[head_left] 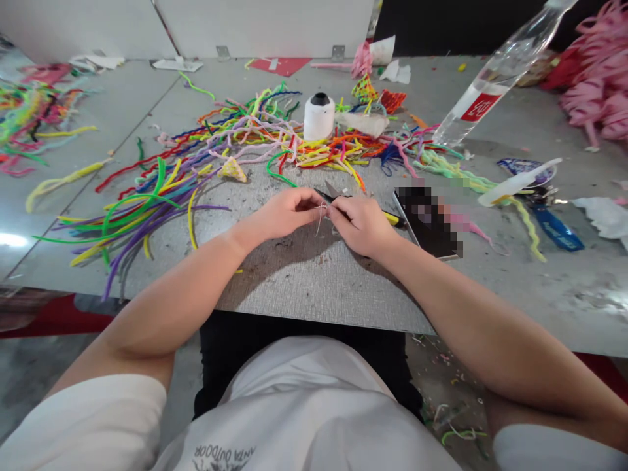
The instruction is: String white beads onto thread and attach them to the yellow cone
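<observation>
Above the grey table, my left hand (293, 212) and my right hand (360, 224) meet with fingertips pinched together. Between them runs a thin white thread (318, 224), its loose end hanging down. Anything else small inside the fingers is hidden. Just behind my hands lies a pair of scissors (392, 218) with a yellow and black handle, partly covered by my right hand. A white thread spool (318, 119) with a black top stands farther back, among many coloured fuzzy stems (245, 134). Right of my right hand is a phone (426, 226) with a partly blurred screen.
A clear plastic bottle (483, 98) stands at the back right, near pink ribbon loops (596, 78). A white glue bottle (515, 183) and a blue strap (558, 229) lie on the right. More coloured stems (34, 118) spread at far left. The table's front edge (314, 317) is close to my body.
</observation>
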Available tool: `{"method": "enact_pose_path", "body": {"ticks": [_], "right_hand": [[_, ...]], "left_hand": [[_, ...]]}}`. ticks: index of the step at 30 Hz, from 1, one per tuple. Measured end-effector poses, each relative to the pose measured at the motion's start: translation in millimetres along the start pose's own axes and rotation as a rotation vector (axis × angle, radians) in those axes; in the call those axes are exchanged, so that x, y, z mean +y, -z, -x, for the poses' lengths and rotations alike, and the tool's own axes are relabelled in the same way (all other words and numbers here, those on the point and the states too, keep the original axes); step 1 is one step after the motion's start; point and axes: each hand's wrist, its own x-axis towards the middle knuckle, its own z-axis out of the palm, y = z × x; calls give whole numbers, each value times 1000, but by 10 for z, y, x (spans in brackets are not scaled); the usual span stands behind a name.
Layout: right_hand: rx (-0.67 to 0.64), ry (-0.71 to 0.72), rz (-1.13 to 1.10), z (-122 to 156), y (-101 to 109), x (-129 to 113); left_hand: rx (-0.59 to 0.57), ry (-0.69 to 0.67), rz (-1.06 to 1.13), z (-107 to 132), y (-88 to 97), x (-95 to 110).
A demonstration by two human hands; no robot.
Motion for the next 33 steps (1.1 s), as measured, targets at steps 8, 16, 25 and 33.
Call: {"method": "enact_pose_path", "body": {"ticks": [8,16,25,33], "right_hand": [[33,11,-39,-9,11,35],[38,22,-61,-8,-6,33],[42,33,-83,-15,-6,35],[42,62,-83,-5,-5,10]], "left_hand": [[28,-35,-109,10,1,8],[36,-70,-78,25,-14,31],[104,-137,-162,50,-31,67],[136,-126,-282,69,-44,112]]}}
